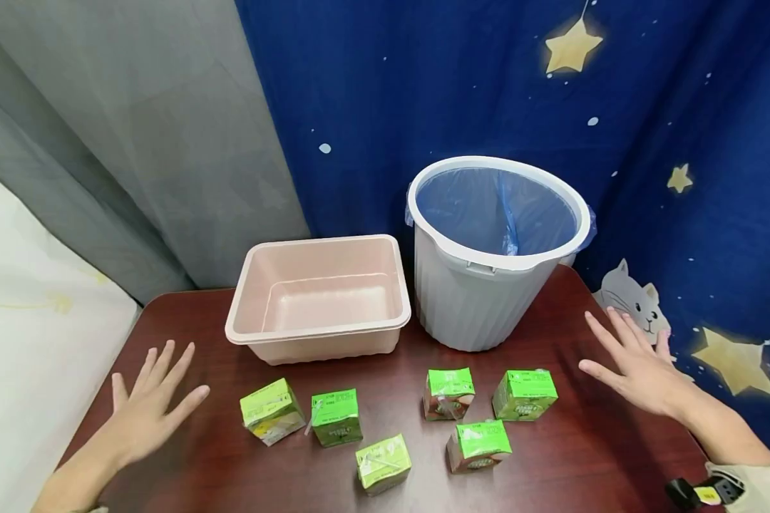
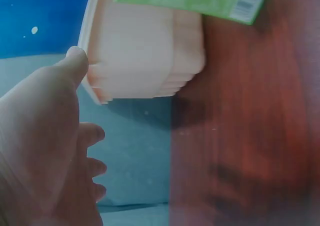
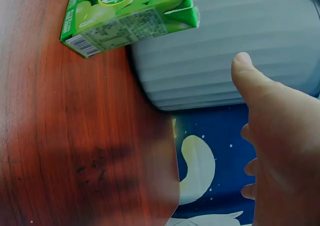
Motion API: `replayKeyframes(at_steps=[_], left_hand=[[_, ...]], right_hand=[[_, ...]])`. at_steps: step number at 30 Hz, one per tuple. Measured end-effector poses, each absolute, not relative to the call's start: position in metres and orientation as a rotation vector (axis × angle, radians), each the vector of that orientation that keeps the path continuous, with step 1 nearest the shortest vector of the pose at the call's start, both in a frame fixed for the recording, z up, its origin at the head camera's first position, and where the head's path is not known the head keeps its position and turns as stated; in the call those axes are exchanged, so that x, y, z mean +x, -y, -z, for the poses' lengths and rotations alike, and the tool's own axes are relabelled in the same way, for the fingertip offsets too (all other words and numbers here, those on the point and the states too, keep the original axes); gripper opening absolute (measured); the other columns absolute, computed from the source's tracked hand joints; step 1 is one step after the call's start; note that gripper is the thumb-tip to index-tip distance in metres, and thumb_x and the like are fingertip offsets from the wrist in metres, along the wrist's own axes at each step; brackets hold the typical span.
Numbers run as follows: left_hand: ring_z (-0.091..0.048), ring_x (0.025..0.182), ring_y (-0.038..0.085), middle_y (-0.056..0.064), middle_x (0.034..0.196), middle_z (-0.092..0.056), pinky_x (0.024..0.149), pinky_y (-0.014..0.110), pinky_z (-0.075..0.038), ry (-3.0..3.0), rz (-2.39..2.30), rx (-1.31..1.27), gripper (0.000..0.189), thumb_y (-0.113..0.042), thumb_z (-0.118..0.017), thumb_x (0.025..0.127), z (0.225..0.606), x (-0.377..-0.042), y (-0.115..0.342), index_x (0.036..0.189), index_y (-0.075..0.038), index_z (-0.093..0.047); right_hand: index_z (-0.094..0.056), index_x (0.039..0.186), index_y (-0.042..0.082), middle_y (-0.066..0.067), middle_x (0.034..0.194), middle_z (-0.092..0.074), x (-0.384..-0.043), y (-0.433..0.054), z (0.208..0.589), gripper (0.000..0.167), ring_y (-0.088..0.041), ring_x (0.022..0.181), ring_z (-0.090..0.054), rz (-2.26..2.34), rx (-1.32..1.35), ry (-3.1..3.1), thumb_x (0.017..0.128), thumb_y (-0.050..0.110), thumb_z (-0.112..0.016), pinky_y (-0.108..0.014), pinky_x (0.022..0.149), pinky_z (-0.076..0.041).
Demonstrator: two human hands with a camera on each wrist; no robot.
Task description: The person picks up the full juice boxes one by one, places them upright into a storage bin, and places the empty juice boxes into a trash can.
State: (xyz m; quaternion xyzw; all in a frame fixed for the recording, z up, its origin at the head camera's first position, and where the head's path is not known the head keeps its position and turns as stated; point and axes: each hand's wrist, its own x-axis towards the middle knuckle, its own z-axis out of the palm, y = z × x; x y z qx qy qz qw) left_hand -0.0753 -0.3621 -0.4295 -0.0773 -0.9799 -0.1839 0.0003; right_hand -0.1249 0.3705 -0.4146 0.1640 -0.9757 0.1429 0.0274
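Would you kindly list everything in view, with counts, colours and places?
rectangular tub: 1, pale pink, back of table
bin: 1, light grey, right of the tub
bin liner: 1, translucent bluish, inside the bin
drink cartons: 6, two yellow-green, four bright green (two brown-sided), in front of tub and bin
table: 1, dark red-brown, beneath these
plain curtain: 1, grey, back left
star-print curtain: 1, blue, back right
small device: 1, black, lower right
right sleeve: 1, beige, lower right
left grip: 1, bare, table's left
right grip: 1, bare, table's right
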Motion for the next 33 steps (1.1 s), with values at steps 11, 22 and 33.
replayKeyframes(at_steps=[11,22,33], left_hand=[[0.003,0.152,0.049,0.031,0.165,-0.005,0.109,0.076,0.014,2.992,0.767,-0.345,0.071,-0.033,-0.048,0.108,0.398,-0.101,0.359,0.164,-0.008,-0.013],[-0.039,0.135,0.050,0.036,0.156,-0.028,0.106,0.012,-0.031,2.950,1.094,-0.366,0.060,-0.028,-0.039,0.112,0.367,-0.141,0.354,0.159,0.005,-0.021],[-0.051,0.117,-0.005,0.035,0.159,-0.021,0.086,0.028,-0.059,2.890,1.694,-0.217,0.071,-0.039,-0.035,0.112,0.364,-0.182,0.347,0.160,0.006,-0.009]], right_hand=[[-0.019,0.165,0.023,-0.028,0.165,-0.011,-0.123,-0.355,0.402,0.078,-0.044,0.154,0.000,-0.782,0.679,2.957,0.101,0.025,-0.064,-0.072,0.110,0.020],[-0.038,0.159,0.016,-0.004,0.160,-0.039,-0.128,-0.331,0.395,0.072,0.012,0.143,-0.019,-0.893,0.893,2.787,0.095,0.008,-0.070,-0.003,0.106,-0.015],[-0.041,0.156,0.012,0.012,0.159,-0.039,-0.131,-0.317,0.427,0.071,0.005,0.144,-0.029,-1.220,1.015,2.741,0.092,0.001,-0.070,-0.006,0.108,-0.023]])
